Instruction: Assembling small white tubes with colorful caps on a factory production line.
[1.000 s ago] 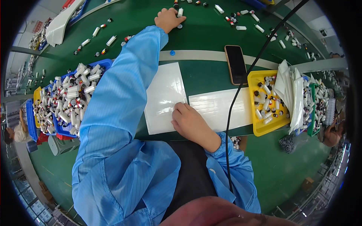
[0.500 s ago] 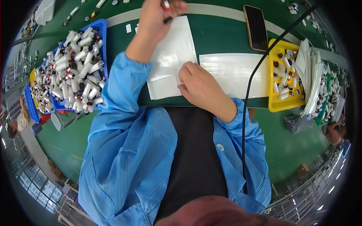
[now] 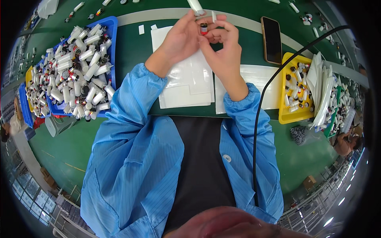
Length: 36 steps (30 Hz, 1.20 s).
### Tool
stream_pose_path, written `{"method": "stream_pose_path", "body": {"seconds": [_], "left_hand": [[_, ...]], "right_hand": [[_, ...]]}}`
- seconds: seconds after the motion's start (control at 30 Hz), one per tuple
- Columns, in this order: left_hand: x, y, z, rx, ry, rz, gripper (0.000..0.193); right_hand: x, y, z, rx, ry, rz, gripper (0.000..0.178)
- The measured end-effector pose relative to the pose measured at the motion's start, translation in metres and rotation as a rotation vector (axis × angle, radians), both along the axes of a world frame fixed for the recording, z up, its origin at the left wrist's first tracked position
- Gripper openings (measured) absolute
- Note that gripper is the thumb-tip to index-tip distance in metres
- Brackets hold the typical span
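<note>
Above the far part of a white glossy sheet (image 3: 190,75), my two hands are close together. My left hand (image 3: 178,41) is closed around a small cylinder with a black end and a red band (image 3: 204,29). Beside it, my right hand (image 3: 225,49) has a small white strip (image 3: 214,16) at its fingertips, its thumb reaching toward the cylinder. A translucent white tube (image 3: 195,6) shows just beyond my left fingers; I cannot tell whether they touch it. The fingers partly hide the cylinder.
A blue tray (image 3: 114,51) heaped with white tubes stands left. On the right are a yellow tray (image 3: 295,117) of small vials, a phone (image 3: 271,41), another white sheet (image 3: 254,75) and stacked white bags (image 3: 319,83). A black cable (image 3: 265,87) hangs across the right side.
My right hand has left the sheet and moved up and away to meet my left hand. My left hand has turned and come slightly nearer. The white strip now shows at my right fingertips.
</note>
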<state>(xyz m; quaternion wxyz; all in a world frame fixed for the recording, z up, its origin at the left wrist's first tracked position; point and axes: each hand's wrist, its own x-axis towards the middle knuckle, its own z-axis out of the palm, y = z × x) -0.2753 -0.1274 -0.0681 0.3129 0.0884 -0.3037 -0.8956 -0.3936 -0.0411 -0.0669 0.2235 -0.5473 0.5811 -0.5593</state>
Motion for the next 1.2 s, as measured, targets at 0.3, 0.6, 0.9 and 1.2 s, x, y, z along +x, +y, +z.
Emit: {"method": "stream_pose_path", "body": {"seconds": [0.3, 0.6, 0.9, 1.2], "left_hand": [[0.010, -0.012, -0.014, -0.327, -0.238, 0.043, 0.039], [0.013, -0.017, -0.013, -0.346, -0.278, 0.148, 0.035], [0.010, -0.015, -0.021, -0.495, -0.351, 0.176, 0.034], [0.014, -0.017, -0.024, -0.659, -0.345, 0.075, 0.033]], "right_hand": [[-0.019, -0.001, -0.012, 0.004, -0.762, 0.084, 0.046], [-0.013, -0.001, -0.021, -0.145, -0.313, 0.021, 0.041], [-0.037, -0.005, 0.001, -0.103, -0.552, 0.121, 0.015], [-0.070, -0.007, 0.007, 0.268, -0.949, 0.427, 0.013]]}}
